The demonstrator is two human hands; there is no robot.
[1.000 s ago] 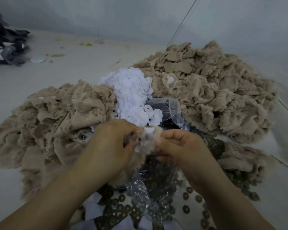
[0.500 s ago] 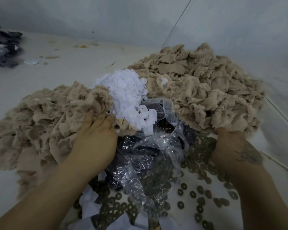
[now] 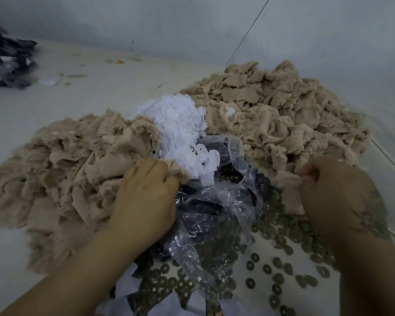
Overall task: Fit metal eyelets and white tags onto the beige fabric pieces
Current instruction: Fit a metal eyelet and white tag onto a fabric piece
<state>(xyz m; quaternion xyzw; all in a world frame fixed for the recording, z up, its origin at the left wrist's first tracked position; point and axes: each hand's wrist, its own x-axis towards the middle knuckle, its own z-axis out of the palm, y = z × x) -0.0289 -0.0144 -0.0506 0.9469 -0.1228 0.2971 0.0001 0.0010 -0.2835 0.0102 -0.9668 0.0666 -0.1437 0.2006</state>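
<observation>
Two heaps of beige fabric pieces lie on the floor, a left heap and a bigger right heap. A pile of white tags sits between them. Metal eyelets are scattered in front, partly under a crumpled clear plastic bag. My left hand rests with curled fingers on the edge of the left heap, next to a piece with a fitted eyelet. My right hand pinches a beige fabric piece at the foot of the right heap.
Dark cloth is piled at the far left by the grey wall. Small scraps dot the pale floor behind the heaps. More white tags lie at the bottom near my left forearm.
A second ago both hands worked one beige piece together at the centre. They parted: the left went to the left heap, the right reached the right heap and now pinches a piece.
</observation>
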